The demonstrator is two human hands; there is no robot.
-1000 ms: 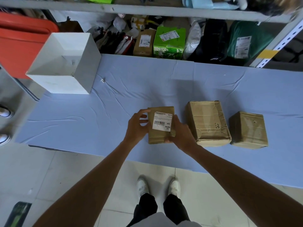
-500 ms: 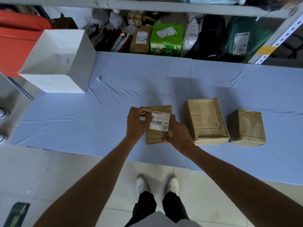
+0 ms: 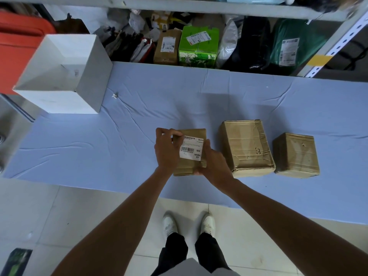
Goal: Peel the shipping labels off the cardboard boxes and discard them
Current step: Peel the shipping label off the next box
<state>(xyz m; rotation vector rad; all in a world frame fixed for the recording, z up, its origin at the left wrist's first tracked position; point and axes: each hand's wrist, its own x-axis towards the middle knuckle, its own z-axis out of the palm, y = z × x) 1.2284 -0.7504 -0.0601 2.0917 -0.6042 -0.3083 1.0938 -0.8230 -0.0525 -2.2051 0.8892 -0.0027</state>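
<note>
Both hands are on the small cardboard box (image 3: 196, 133). The right hand (image 3: 215, 164) is wrapped round its right and near edges and steadies it. The left hand (image 3: 166, 151) is curled tight, its fingertips (image 3: 176, 134) pinched at the far left corner of the shipping label (image 3: 191, 149). Whether that corner has come free of the cardboard is too small to tell. The rest of the label lies flat on the top face between the two hands, its barcode and print facing up.

Judged from this, the task is at its start for this box: the peel is only being begun, and nothing has been thrown away from it.

Just to the right of the right hand stands a larger box (image 3: 246, 146), and beyond that a third box (image 3: 295, 154). No label shows on the top of either, though their other faces are hidden. Well off to the far left of the left hand sits a white open-topped box (image 3: 91, 76) on the same blue cloth (image 3: 119, 146), probably the place for discards. No label can be made out inside it. Left to do: strip this label fully and carry it across to that box.
</note>
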